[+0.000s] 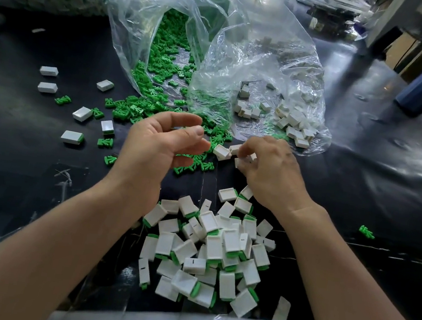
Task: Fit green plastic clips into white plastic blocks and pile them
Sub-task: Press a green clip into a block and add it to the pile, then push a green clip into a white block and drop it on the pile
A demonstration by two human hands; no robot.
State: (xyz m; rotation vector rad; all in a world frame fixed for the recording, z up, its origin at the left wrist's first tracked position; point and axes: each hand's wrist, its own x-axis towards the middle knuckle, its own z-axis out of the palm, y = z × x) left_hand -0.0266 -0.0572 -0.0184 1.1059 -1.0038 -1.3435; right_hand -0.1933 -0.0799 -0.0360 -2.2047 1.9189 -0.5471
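Head view: right hand on a white block, left hand beside it

Biggest is the black table (363, 180), which carries everything. At the back two clear bags lie open on their sides: the bag of green clips (141, 29) to the left, and the bag of white blocks (258, 58) to the right, partly over the first one. Loose green clips (136, 104) spill from the first bag onto the table. At the near edge, between the two forearms, lies the pile of fitted blocks (208, 253), white with green ends showing.

Above the pile, the left hand (158, 145) has its palm turned to the right, fingers curved and thumb close to the index finger; I cannot tell if it holds a clip. The right hand (273, 170) has its fingers bent down and pinches a white block (242, 161). A second white block (221, 152) lies just beside its fingertips. Some fitted blocks are scattered at the left (72, 137).
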